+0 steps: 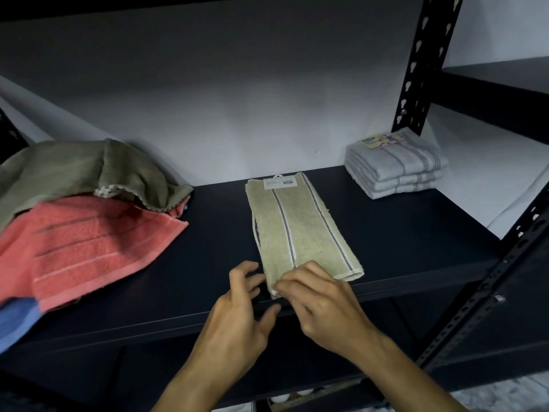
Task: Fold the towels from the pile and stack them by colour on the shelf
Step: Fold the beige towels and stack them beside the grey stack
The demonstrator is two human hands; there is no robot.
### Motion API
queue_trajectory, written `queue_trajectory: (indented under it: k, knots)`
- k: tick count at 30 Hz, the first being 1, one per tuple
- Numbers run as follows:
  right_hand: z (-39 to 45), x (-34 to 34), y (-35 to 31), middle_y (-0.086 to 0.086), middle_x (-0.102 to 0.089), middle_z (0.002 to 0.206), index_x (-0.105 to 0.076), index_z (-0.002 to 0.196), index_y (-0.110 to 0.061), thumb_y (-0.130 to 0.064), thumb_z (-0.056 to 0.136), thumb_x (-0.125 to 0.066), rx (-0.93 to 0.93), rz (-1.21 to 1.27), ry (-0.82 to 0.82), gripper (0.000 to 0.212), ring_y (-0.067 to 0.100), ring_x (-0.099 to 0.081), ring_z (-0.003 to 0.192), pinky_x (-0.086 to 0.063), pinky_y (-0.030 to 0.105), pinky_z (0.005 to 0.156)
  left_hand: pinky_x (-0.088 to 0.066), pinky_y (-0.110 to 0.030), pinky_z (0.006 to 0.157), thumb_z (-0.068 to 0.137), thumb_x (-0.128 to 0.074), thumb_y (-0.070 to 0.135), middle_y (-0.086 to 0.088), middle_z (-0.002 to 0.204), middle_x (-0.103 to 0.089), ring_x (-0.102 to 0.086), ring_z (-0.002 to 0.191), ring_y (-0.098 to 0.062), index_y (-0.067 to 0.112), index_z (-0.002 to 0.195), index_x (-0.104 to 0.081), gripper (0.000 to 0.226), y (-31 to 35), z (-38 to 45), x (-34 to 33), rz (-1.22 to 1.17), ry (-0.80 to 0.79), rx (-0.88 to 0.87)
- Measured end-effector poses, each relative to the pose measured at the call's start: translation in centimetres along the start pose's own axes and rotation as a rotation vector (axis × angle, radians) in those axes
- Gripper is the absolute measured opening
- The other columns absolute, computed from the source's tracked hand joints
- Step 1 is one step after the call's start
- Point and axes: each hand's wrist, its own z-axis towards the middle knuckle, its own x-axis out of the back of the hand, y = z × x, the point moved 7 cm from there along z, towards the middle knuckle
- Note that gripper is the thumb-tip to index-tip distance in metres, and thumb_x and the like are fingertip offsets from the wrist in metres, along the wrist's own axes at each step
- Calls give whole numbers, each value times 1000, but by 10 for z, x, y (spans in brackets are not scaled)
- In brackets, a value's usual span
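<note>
A beige striped towel (300,230), folded into a long strip with a paper label at its far end, lies in the middle of the dark shelf (401,233). My right hand (320,304) pinches its near left corner. Just left of that corner my left hand (243,310) hovers with loosely spread fingers and holds nothing. On the left sits the loose pile: an olive towel (74,171) on top, a coral striped towel (89,248) under it, a blue towel (15,322) at the bottom. Folded pale grey-blue towels (395,171) are stacked at the back right.
A black perforated upright (421,63) stands behind the grey-blue stack. Another upright (487,286) runs down the front right. A second shelf board (499,87) is at the upper right. The white wall (237,99) closes the back.
</note>
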Motion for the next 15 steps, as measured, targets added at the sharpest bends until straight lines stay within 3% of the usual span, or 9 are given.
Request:
queue_trajectory:
  k: [3, 5, 7, 9, 12, 15]
  knots:
    - [-6, 13, 2, -5, -62, 102, -71, 107, -12, -13, 92, -64, -31, -34, 36, 16, 9, -57, 95, -52, 23, 63, -43, -7, 84, 84, -74, 38, 31, 129, -35, -46, 115, 8, 50, 131, -16, 76, 2, 0, 3, 81, 13, -15]
    - [-15, 31, 11, -6, -61, 104, -71, 105, -14, -16, 89, -69, -103, -99, 101, 17, 9, -56, 96, -51, 19, 58, -47, -16, 76, 79, -73, 50, 20, 141, -33, -41, 121, 4, 34, 137, -28, 75, 14, 5, 9, 327, 67, -137]
    - [-27, 48, 25, -6, -60, 107, -71, 106, -15, -18, 84, -73, -212, -171, 144, 23, 9, -54, 99, -49, 17, 52, -53, -25, 67, 77, -68, 56, 10, 146, -35, -37, 128, -4, 28, 130, -44, 65, 32, 13, 10, 475, 57, -264]
    - [-35, 57, 43, -6, -58, 109, -70, 108, -17, -21, 80, -76, -316, -220, 137, 29, 10, -51, 101, -47, 18, 49, -54, -28, 79, 82, -62, 59, 9, 147, -35, -35, 132, -6, 28, 130, -49, 58, 50, 23, 0, 503, -21, -357]
    - [-39, 60, 60, -9, -57, 105, -70, 106, -21, -21, 78, -77, -409, -253, 73, 28, 6, -48, 97, -41, 17, 48, -39, -24, 104, 92, -54, 57, 12, 148, -32, -31, 135, -5, 28, 138, -47, 55, 67, 43, -18, 506, -163, -422]
    - [-38, 59, 66, -14, -57, 99, -69, 104, -23, -22, 82, -74, -473, -212, 80, 22, 2, -48, 91, -46, 20, 49, -34, -28, 108, 94, -54, 52, 8, 127, -51, -43, 119, -11, 23, 128, -57, 44, 84, 62, -32, 570, -193, -511]
